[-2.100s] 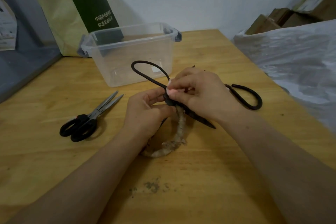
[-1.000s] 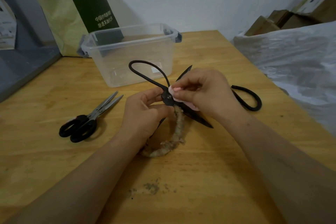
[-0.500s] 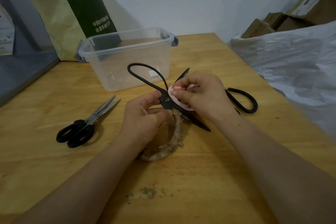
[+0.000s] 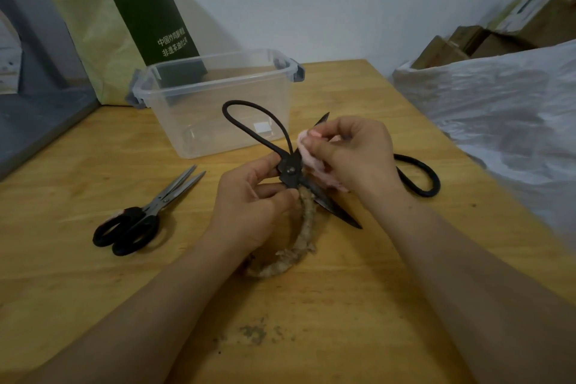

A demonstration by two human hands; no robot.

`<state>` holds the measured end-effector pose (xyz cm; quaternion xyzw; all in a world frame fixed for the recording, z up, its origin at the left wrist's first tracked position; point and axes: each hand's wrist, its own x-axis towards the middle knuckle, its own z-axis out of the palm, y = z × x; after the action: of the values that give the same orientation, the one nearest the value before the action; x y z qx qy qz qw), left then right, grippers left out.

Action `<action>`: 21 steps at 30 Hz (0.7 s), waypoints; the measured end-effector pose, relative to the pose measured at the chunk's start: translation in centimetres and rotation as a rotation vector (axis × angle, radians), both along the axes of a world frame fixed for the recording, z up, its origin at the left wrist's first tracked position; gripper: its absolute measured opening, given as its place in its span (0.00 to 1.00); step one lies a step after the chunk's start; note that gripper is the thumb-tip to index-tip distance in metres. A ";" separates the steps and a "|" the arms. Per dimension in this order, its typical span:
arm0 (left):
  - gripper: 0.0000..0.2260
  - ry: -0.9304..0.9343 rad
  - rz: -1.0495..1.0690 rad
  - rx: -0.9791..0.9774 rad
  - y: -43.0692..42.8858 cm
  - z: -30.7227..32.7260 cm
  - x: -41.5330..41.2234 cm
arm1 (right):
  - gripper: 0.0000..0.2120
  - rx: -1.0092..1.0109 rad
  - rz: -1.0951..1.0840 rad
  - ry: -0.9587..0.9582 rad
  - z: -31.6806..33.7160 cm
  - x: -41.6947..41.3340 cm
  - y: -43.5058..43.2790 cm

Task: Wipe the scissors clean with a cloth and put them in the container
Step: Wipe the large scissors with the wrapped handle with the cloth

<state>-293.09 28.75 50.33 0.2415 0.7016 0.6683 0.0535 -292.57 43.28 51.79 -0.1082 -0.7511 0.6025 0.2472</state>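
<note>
The wooden worktop (image 4: 93,290) fills most of what I see, with a crumpled white plastic sheet (image 4: 498,121) heaped along its right edge. A green and black paper bag (image 4: 124,34) leans against the far wall at the left. Just in front of it the clear container (image 4: 199,121) stands open, lid off, on the far half of the worktop. Between it and me I hold the iron scissors (image 4: 290,170) above the wood with the blades spread, one tip pointing far and one near right. One handle loop is bare and rises toward the container; the other, wrapped in rope, curves down to the worktop. My left hand (image 4: 252,206) pinches them beside the pivot. My right hand (image 4: 355,156) is curled round a pink cloth (image 4: 311,159), pressing it to the blade just right of the pivot. A black loop (image 4: 420,178) lies right of that wrist, its other end hidden. The small scissors (image 4: 162,201) lie closed at the left, well apart from both hands. A patch of grit (image 4: 254,333) sits near me.
</note>
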 end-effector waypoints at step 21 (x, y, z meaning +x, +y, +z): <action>0.21 -0.031 0.024 -0.018 0.1 -0.2 -0.1 | 0.04 -0.207 -0.410 0.055 -0.5 -1.6 4.6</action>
<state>-293.18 28.86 50.13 0.2222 0.7096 0.6661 0.0587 -294.22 47.93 51.30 -0.2669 -0.6406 0.6162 0.3725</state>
